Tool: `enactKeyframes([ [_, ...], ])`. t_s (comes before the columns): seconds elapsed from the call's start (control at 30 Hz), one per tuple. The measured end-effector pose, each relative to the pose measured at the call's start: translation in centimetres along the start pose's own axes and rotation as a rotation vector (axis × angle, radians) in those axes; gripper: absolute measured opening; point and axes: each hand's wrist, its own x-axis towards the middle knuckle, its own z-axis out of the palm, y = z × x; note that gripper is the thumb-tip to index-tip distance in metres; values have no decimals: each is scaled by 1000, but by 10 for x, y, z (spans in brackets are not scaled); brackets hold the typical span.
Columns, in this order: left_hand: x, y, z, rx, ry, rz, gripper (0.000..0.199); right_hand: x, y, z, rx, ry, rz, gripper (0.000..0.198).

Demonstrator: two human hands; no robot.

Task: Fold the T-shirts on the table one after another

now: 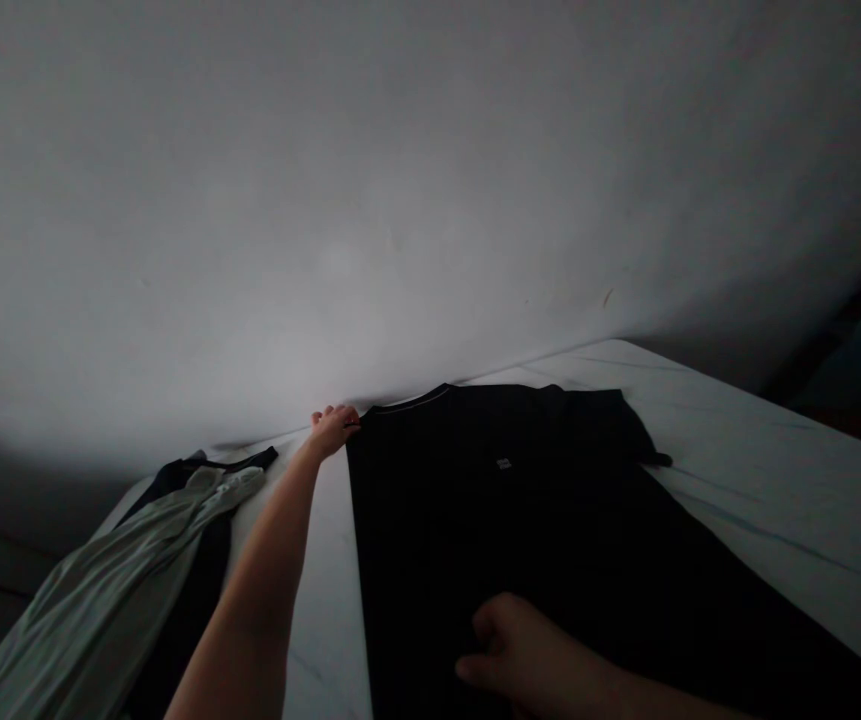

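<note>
A black short-sleeved T-shirt (445,520) lies spread on the white marble-patterned table (760,450), its neckline toward the wall and a small pale print on the upper part. Its left side runs in a straight edge. At the upper left corner, by the collar, my left hand (336,428) is closed on the cloth with the arm stretched out. My right hand (524,645) is over the lower middle of the shirt, fingers curled and thumb toward the index finger. Dark cloth hides whether any fabric is pinched there.
Left of my left arm, a light grey-green garment (115,570) lies over a dark garment (201,590) at the table's left edge. A pale wall (400,200) stands right behind the table. The far right corner of the table drops off toward a dark area.
</note>
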Motion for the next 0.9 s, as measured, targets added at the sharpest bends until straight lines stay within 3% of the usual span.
enactKeyframes([
  [0.1,-10,7,-2,24,75,-16,20,-4,-4,-7,-54,-57,-42,11],
  [0.17,-22,19,-2,50,151,-39,27,-6,-9,-17,-131,-25,-111,18],
  [0.23,-41,36,1,65,259,-74,33,-2,-16,-34,-292,159,-218,21],
  [0.33,-74,67,16,31,388,-75,34,20,-29,-64,-530,543,-344,17],
  [0.4,-92,85,30,-4,408,-16,37,45,-38,-83,-596,735,-369,15],
  [0.5,-105,101,49,-13,362,-26,45,85,-52,-104,-657,917,-328,32],
  [0.6,-106,106,54,3,271,-139,55,110,-63,-115,-666,941,-279,34],
  [0.73,-107,107,47,17,205,-179,58,120,-67,-121,-629,851,-287,10],
  [0.9,-108,109,45,11,181,-209,55,121,-64,-124,-575,838,-280,14],
])
